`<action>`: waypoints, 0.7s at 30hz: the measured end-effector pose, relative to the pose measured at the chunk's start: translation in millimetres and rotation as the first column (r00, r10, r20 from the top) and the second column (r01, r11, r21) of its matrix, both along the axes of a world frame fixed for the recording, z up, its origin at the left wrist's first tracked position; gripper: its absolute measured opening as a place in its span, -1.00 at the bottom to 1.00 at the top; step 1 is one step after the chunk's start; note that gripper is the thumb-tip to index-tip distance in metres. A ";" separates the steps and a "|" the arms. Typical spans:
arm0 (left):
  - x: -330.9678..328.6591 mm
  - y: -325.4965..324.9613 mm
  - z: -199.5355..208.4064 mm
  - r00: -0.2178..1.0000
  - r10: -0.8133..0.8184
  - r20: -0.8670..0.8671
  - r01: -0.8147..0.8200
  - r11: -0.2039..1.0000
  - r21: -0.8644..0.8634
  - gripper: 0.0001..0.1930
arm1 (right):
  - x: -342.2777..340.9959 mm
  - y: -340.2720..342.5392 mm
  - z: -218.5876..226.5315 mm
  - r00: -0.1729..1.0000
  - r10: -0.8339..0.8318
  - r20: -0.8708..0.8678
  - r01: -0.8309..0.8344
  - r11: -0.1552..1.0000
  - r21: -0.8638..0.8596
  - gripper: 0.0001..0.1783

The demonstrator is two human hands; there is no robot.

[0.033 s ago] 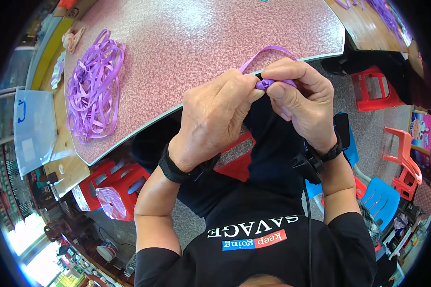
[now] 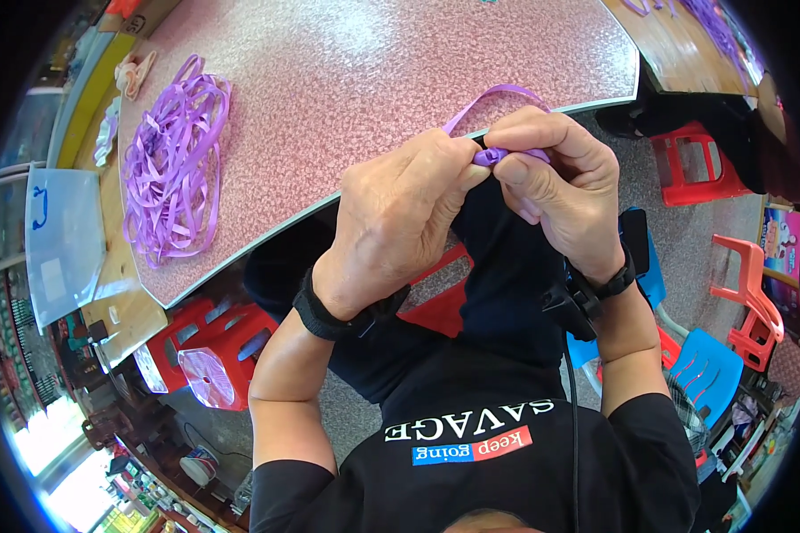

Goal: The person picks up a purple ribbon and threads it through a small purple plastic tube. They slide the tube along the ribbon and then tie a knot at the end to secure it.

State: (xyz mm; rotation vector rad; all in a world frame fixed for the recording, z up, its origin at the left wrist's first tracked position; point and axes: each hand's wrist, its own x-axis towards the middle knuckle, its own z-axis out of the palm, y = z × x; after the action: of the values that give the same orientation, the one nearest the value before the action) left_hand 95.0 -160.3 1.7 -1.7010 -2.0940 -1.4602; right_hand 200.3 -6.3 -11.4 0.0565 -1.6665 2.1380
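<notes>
Between my two hands, just off the near edge of the pink speckled table (image 2: 329,115), is a purple ribbon (image 2: 491,156) bunched into a small knot or fold. My left hand (image 2: 400,209) pinches its left side with thumb and forefinger. On the other side, the thumb and forefinger of my right hand (image 2: 560,182) grip the same ribbon. A loop of it arches up over the table edge behind my fingers. A tangled pile of purple ribbon (image 2: 178,164) lies on the table to the left. My fingers hide part of the knot.
Red stools (image 2: 227,355) stand under the table's left side. Blue chairs (image 2: 707,373) and an orange-red stool (image 2: 747,293) are at the right. A clear plastic sheet or bin (image 2: 62,240) rests at the far left. Another person's leg (image 2: 693,124) shows at upper right.
</notes>
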 end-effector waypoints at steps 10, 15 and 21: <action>-3.1 -9.1 14.0 0.904 -0.222 0.366 0.287 0.949 -0.133 -0.80 | -5.9 22.7 2.8 0.972 0.157 -0.173 -0.107 0.957 0.271 -0.82; -5.1 -8.9 23.5 0.769 -0.263 0.583 0.393 0.913 -0.106 -0.81 | -9.1 30.2 7.6 0.961 0.184 -0.208 -0.097 0.924 0.369 -0.81; -4.3 -8.4 27.0 0.756 -0.170 0.633 0.352 0.920 -0.173 -0.81 | -11.7 34.1 14.1 0.950 0.112 -0.292 0.084 0.807 0.584 -0.80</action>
State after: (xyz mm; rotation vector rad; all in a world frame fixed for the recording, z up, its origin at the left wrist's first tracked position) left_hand 90.7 -168.7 28.8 -1.8668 -2.5579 -2.1252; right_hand 188.6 27.8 2.7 0.5667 -2.0563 1.4294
